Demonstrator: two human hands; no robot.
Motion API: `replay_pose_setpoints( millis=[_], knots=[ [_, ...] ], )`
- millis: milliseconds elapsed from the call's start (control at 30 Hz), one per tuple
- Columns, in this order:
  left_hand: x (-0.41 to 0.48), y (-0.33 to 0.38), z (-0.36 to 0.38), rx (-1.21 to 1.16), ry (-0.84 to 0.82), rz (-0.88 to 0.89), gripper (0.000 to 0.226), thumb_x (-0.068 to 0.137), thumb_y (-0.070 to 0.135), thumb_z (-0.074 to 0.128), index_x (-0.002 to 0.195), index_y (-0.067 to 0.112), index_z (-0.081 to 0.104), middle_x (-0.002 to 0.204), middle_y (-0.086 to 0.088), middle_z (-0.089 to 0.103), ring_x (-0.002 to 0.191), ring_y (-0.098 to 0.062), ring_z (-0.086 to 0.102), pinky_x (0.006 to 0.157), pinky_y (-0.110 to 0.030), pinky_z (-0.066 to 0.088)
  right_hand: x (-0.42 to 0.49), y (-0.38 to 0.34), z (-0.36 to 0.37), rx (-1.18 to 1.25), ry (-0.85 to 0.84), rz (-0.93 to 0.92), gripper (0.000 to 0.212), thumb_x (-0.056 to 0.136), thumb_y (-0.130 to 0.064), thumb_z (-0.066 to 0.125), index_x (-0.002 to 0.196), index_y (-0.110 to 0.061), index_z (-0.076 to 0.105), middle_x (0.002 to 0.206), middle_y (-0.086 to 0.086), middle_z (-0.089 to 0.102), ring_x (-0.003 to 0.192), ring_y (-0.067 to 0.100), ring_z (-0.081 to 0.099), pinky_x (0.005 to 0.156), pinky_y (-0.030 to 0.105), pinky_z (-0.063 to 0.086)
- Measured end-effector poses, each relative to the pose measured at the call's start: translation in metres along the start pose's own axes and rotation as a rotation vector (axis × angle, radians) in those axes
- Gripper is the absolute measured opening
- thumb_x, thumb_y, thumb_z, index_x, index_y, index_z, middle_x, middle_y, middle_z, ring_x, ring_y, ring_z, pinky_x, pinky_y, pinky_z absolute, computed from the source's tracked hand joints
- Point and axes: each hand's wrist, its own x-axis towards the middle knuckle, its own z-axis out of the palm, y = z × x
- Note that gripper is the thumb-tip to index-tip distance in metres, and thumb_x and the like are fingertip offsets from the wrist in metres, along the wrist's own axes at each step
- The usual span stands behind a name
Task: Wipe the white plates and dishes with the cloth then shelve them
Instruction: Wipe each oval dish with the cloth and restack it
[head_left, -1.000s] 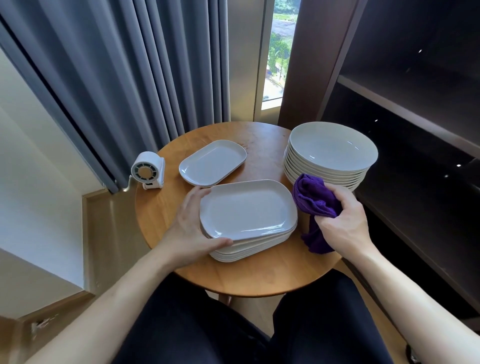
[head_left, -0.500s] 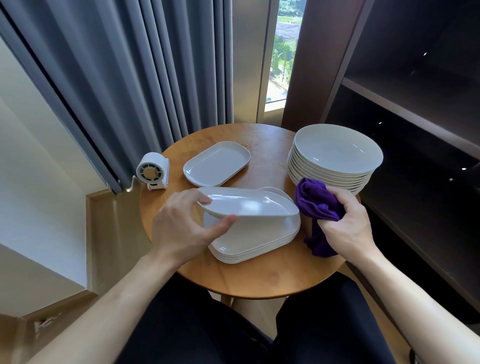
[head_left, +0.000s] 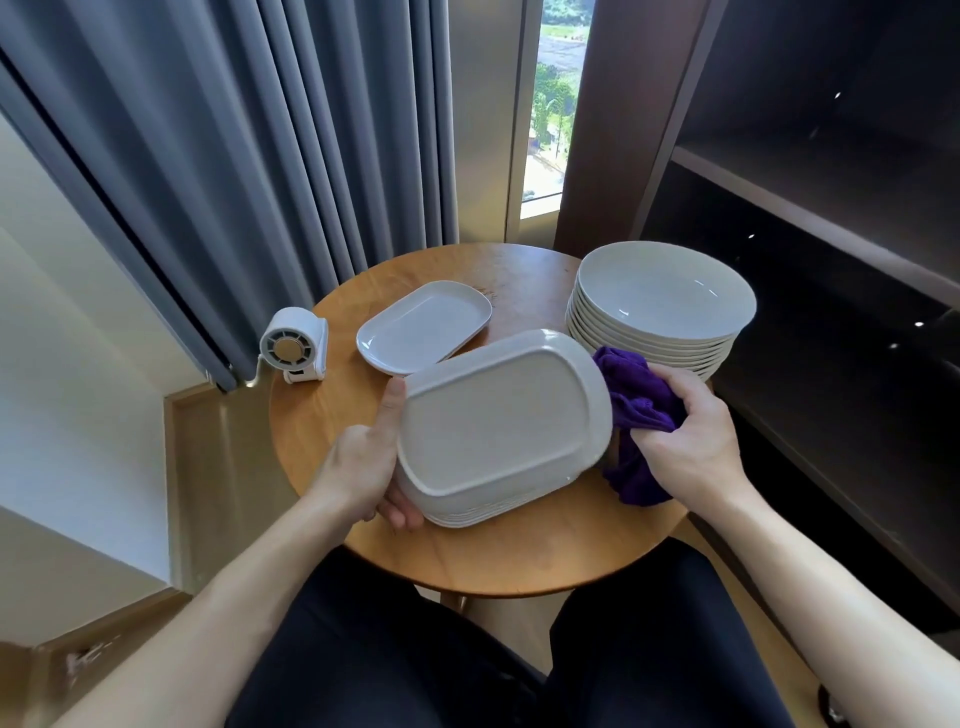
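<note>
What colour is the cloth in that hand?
Purple. The cloth is bunched in the right hand, seen in the head view.

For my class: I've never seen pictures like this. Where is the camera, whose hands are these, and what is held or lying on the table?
No machine: a person wears a head camera looking down at their own hands. The left hand holds a white rectangular dish tilted, underside towards us, over a stack of like dishes. The right hand grips a purple cloth. The round table also bears a single dish, a stack of round plates and a small white fan.
</note>
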Motion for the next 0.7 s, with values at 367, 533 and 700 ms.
replay_pose_setpoints(
  millis=[367,533,700],
  knots=[
    [0.013,-0.008,-0.012,-0.182,-0.036,-0.039,0.063,0.104,0.055,0.037,0.092,0.005,0.073,0.060,-0.007,0.057,0.048,-0.016,0.050,0.044,-0.024,0.037,-0.003,-0.003,0.006,0.003,0.032,0.037,0.057,0.081,0.005,0.071,0.118,-0.038,0.066,0.120,-0.005,0.068,0.111,0.013,0.065,0.098,0.034,0.052],
    [0.012,-0.008,-0.029,-0.330,-0.183,-0.016,0.034,0.095,0.016,0.052,0.116,-0.007,0.066,0.081,-0.014,0.061,0.059,-0.020,0.057,0.049,-0.026,0.047,-0.007,-0.010,0.003,-0.070,0.069,0.021,0.056,0.082,0.005,0.070,0.122,-0.034,0.067,0.122,-0.009,0.065,0.114,0.012,0.062,0.101,0.035,0.050],
    [0.009,-0.006,-0.025,-0.376,-0.279,-0.014,0.016,0.099,0.010,0.061,0.108,-0.001,0.068,0.088,-0.019,0.075,0.068,-0.024,0.070,0.056,-0.028,0.059,-0.029,-0.019,0.012,-0.345,-0.027,-0.192,0.066,0.067,0.006,0.077,0.130,-0.012,0.066,0.132,-0.007,0.055,0.116,0.002,0.053,0.102,0.018,0.044]
  ],
)
